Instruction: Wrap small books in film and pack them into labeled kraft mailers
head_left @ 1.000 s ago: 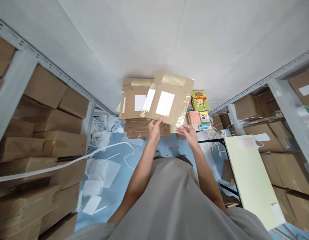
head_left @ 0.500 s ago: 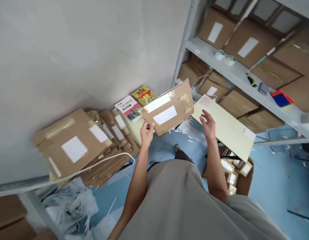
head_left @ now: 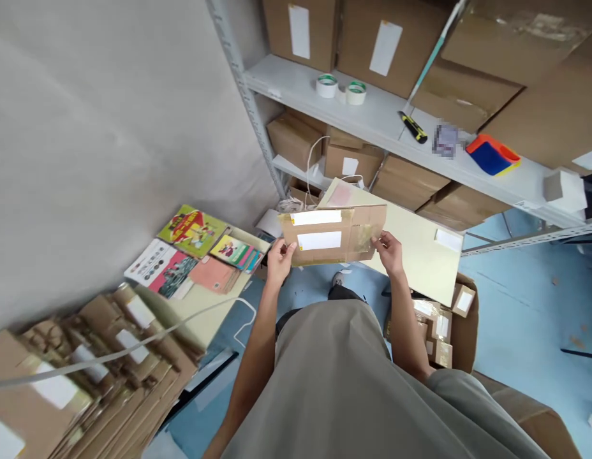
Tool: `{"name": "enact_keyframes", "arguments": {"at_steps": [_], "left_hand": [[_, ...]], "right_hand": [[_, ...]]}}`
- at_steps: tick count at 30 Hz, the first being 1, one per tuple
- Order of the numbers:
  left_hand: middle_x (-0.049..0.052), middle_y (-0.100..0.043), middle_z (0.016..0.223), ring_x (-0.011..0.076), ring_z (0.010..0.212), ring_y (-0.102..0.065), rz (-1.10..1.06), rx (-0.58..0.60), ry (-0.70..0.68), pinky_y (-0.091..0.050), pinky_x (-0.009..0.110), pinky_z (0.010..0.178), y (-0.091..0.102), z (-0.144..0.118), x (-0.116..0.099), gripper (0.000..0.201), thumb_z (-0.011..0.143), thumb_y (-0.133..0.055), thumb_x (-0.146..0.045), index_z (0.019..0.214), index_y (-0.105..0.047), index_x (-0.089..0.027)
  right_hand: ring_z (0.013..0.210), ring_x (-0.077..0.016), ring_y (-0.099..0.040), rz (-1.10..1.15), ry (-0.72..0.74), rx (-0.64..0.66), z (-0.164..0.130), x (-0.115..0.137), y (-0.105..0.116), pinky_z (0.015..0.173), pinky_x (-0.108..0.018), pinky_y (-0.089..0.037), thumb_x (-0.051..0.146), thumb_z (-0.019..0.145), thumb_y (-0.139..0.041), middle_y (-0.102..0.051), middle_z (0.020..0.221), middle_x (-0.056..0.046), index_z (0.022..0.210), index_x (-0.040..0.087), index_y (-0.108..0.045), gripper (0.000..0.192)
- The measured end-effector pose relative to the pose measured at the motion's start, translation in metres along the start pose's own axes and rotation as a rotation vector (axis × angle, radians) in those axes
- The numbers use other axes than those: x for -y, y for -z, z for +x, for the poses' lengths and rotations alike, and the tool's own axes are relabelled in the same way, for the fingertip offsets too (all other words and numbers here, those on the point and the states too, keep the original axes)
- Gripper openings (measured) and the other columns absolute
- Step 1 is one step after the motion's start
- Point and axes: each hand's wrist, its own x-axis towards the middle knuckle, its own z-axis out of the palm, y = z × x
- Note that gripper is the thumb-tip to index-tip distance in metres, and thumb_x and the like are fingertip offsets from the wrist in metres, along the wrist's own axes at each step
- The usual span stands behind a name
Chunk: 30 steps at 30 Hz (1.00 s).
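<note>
We held the flat carton [head_left: 335, 234] by its two ends over the table [head_left: 423, 252] — left hand [head_left: 278, 258] and right hand [head_left: 390, 250] both closed on it. The grip was shallow (fingertips only) — we judged it might slip or buckle.

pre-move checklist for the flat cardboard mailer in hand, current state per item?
1. Left hand grips the left edge of the cardboard mailer: ok.
2. Right hand grips its right edge: ok.
3. Mailer held level, white labels facing the camera: ok.
4. Label text readable: cannot tell, too small.
5. Pale yellow table beyond the mailer has bare surface: ok, only two small slips lie on it.
6. Mailer sealed or open: cannot tell; clear tape shows on the right part, flap state not visible.
</note>
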Motion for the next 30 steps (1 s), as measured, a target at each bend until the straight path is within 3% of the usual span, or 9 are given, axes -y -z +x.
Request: {"name": "enact_keyframes", "arguments": {"at_steps": [7, 10, 13, 15, 20, 25, 30], "left_hand": [[0.004, -0.077, 0.091, 0.0198, 0.085, -0.069, -0.03, 0.077, 0.111, -0.053, 0.027, 0.08, -0.154, 0.073, 0.006, 0.019, 0.088, -0.091, -0.032, 0.095, -0.076, -0.023], [0.008, -0.079, 0.1, 0.0228, 0.095, -0.073, 0.054, 0.185, 0.104, -0.056, 0.029, 0.084, -0.2, 0.09, 0.015, 0.015, 0.095, -0.085, -0.034, 0.094, -0.074, -0.023], [0.011, -0.082, 0.109, 0.0279, 0.108, -0.076, 0.22, 0.339, 0.108, -0.06, 0.036, 0.094, -0.232, 0.1, 0.026, 0.01, 0.103, -0.071, -0.03, 0.096, -0.074, -0.025], [0.013, -0.083, 0.113, 0.0302, 0.113, -0.077, 0.308, 0.407, 0.099, -0.061, 0.04, 0.102, -0.247, 0.105, 0.031, 0.012, 0.105, -0.065, -0.026, 0.1, -0.075, -0.025], [0.009, -0.08, 0.096, 0.0303, 0.102, -0.078, 0.374, 0.518, 0.039, -0.062, 0.044, 0.105, -0.268, 0.11, 0.04, 0.022, 0.107, -0.059, -0.035, 0.094, -0.073, -0.024], [0.013, -0.086, 0.114, 0.0351, 0.132, -0.076, 0.259, 0.579, 0.083, -0.056, 0.052, 0.124, -0.275, 0.103, 0.047, 0.029, 0.104, -0.06, -0.044, 0.106, -0.079, -0.022], [0.015, -0.085, 0.125, 0.0326, 0.126, -0.081, 0.161, 0.649, 0.227, -0.066, 0.047, 0.111, -0.275, 0.095, 0.053, 0.057, 0.105, -0.061, -0.075, 0.117, -0.077, -0.022]], "right_hand": [[0.08, -0.022, -0.068, -0.068, -0.085, -0.123, 0.059, -0.058, 0.084, 0.07, -0.034, -0.058, 0.07, 0.089, -0.074, -0.077, 0.09, -0.005, 0.1, 0.025, -0.071, 0.047], [0.09, -0.0256, -0.071, -0.113, -0.122, -0.184, 0.065, -0.087, 0.104, 0.074, -0.036, -0.06, 0.07, 0.091, -0.067, -0.079, 0.096, -0.009, 0.098, 0.027, -0.066, 0.045], [0.093, -0.0272, -0.071, -0.139, -0.165, -0.236, 0.064, -0.113, 0.113, 0.076, -0.039, -0.062, 0.067, 0.095, -0.06, -0.08, 0.103, -0.013, 0.108, 0.026, -0.067, 0.044], [0.096, -0.0282, -0.071, -0.136, -0.191, -0.248, 0.062, -0.126, 0.116, 0.079, -0.041, -0.064, 0.061, 0.097, -0.057, -0.081, 0.108, -0.014, 0.118, 0.026, -0.069, 0.043], [0.105, -0.0305, -0.074, -0.11, -0.224, -0.202, 0.067, -0.144, 0.119, 0.083, -0.044, -0.067, 0.053, 0.094, -0.058, -0.081, 0.133, -0.019, 0.135, 0.024, -0.069, 0.051], [0.115, -0.0327, -0.079, 0.002, -0.255, -0.122, 0.077, -0.146, 0.12, 0.101, -0.054, -0.069, 0.062, 0.095, -0.06, -0.079, 0.149, -0.019, 0.146, 0.023, -0.072, 0.066], [0.144, -0.0377, -0.074, 0.139, -0.388, -0.09, 0.074, -0.132, 0.127, 0.115, -0.058, -0.067, 0.082, 0.1, -0.06, -0.073, 0.164, -0.016, 0.154, 0.023, -0.073, 0.081]]}}
